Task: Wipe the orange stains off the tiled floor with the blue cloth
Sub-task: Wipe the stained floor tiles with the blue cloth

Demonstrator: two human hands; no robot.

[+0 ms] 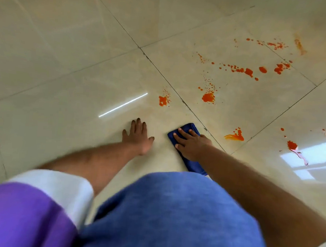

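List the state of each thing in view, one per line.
Cloth: folded, flat on the floor under the right hand.
Right hand: fingers straight, pressing the cloth.
Left hand: spread flat on bare tile.
Stains: many not yet wiped.
Floor: glossy, stained on the right.

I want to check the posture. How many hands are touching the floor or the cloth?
2. The left hand lies flat on the bare tiled floor. The right hand presses flat on the blue cloth, just beside it.
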